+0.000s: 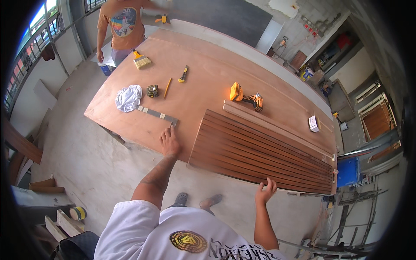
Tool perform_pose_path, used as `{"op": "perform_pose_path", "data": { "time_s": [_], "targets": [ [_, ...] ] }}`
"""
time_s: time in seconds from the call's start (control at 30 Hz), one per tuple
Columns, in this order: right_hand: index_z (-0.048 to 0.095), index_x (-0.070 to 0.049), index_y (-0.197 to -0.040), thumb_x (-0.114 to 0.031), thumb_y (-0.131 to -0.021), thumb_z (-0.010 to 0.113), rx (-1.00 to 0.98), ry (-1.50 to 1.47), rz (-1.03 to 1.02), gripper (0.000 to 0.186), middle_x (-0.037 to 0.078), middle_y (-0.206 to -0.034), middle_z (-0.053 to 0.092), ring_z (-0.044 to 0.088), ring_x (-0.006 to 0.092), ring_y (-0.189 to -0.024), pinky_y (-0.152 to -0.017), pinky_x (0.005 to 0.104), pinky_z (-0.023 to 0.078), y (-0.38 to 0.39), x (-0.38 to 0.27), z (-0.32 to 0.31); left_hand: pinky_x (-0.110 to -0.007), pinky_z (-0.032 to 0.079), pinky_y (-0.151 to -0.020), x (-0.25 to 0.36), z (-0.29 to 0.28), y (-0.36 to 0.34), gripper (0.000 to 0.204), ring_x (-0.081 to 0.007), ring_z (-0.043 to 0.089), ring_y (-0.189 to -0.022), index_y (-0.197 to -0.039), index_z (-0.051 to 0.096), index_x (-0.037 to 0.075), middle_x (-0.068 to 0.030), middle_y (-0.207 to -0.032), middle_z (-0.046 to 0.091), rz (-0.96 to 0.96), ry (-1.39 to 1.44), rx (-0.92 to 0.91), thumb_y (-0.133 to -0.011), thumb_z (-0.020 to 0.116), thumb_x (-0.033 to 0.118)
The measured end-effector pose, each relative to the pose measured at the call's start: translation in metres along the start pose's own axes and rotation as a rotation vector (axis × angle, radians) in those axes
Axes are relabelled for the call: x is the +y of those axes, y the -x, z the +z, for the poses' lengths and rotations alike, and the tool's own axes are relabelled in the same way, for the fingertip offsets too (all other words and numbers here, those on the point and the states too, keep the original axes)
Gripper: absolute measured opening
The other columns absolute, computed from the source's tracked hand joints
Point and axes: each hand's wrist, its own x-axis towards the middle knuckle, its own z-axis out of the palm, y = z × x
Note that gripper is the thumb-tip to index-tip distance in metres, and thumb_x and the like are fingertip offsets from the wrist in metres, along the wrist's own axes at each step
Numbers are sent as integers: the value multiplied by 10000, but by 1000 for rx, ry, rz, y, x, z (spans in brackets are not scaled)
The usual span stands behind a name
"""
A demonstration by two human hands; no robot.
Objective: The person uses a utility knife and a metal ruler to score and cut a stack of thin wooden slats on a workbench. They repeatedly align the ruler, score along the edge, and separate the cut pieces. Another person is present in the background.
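My left hand [170, 142] reaches over the near edge of the wooden table, fingers extended. Its fingertips are at the near end of a flat metal strip [149, 112], which looks like a ruler or square with pale patches; I cannot tell whether they press on it. A slatted brown wood panel [260, 151] lies on the table's right half. Beside the panel's near long edge is my right hand [266, 191], fingers apart and holding nothing. A crumpled white cloth [128, 99] lies against the strip's far end, with a tape measure [152, 90] and a pencil [167, 88] close by.
On the tabletop [182, 104] also lie a paintbrush [141, 60], a utility knife [183, 74], an orange cordless drill [253, 100], a long wood strip [277, 128] and a small white box [313, 124]. Another person [123, 26] stands at the far left corner.
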Motion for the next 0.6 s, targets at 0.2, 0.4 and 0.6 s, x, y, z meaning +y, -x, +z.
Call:
{"op": "perform_pose_path", "data": {
  "time_s": [0.2, 0.4, 0.6],
  "targets": [
    [561, -166, -1491, -377, -1044, 629, -231, 99, 170, 498, 155, -1561, 449, 387, 394, -1456, -1183, 575, 325, -83, -94, 43, -512, 260, -1228, 6, -13, -1, 639, -346, 380, -1470, -1565, 451, 90, -136, -1491, 487, -17, 25, -32, -940, 544, 179],
    [556, -155, -1514, -400, -1052, 573, -240, 217, 110, 522, 153, -1608, 435, 414, 391, -1461, -1196, 589, 324, -62, -93, 61, -509, 265, -1225, 3, -9, 0, 632, -351, 393, -1451, -1564, 445, 79, -147, -1501, 477, -26, -9, -41, -947, 547, 174],
    [555, -155, -1521, -421, -1067, 539, -246, 248, 106, 527, 147, -1617, 448, 470, 401, -1424, -1129, 612, 386, -66, -92, 60, -545, 356, -1169, -3, -1, -1, 682, -387, 442, -1414, -1546, 469, 50, -182, -1437, 509, 35, -115, 7, -896, 599, 209]
  ]
}}
